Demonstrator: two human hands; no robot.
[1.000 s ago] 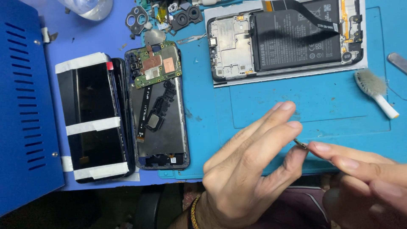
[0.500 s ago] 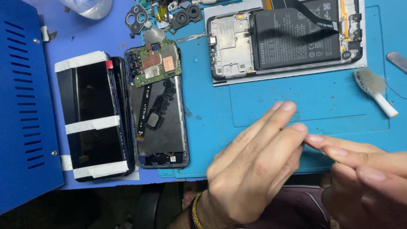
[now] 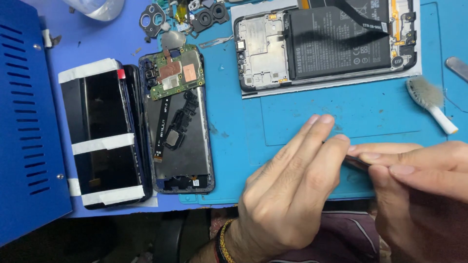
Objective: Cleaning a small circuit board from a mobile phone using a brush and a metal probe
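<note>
My left hand [image 3: 292,195] and my right hand [image 3: 419,190] meet fingertip to fingertip low over the blue work mat [image 3: 292,122], at the bottom right. Between them is a small thin dark part [image 3: 357,162]; the fingers of both hands are pinched on it and most of it is hidden. A beaded band circles my left wrist. To the left lies an opened phone frame [image 3: 180,141] with a green circuit board [image 3: 175,73] at its top. Beside that lies a black screen [image 3: 102,131] with white tape strips across it.
A second opened phone with a black battery [image 3: 336,41] lies at the top of the mat. A small white-handled brush [image 3: 431,100] and a metal tool [image 3: 457,68] are at the right. Camera parts [image 3: 204,12] sit at the top. A blue metal box [image 3: 24,126] fills the left edge.
My hands have drawn closer together, and the small part, clearly seen between them before, is now mostly covered by my fingertips. Nothing on the mat has moved.
</note>
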